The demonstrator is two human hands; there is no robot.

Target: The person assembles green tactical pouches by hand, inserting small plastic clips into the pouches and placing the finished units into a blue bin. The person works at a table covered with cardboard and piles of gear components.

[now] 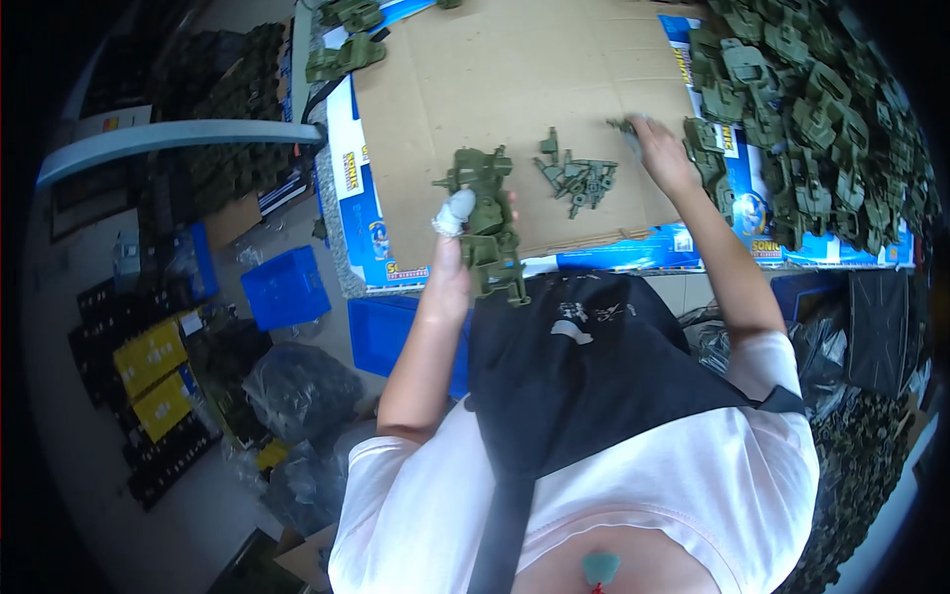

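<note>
My left hand [451, 253] is closed around a dark green plastic toy vehicle body [487, 218], held upright near the front edge of the table. A white wrapping covers the tip of its thumb. Farther right, my right hand [663, 153] pinches a small green plastic piece [625, 127] just above the cardboard; motion smears its shape. Between the two hands lies a loose cluster of small green plastic parts [591, 180], some of them peg-like. They rest on a brown cardboard sheet [505, 84].
A heap of larger green plastic parts [792, 129] covers the table's right side. A few similar parts [346, 57] sit at the far left corner. A grey metal bar [188, 136] reaches the table's left edge. Blue bins [285, 287] and dark plastic bags [302, 386] stand below on the left.
</note>
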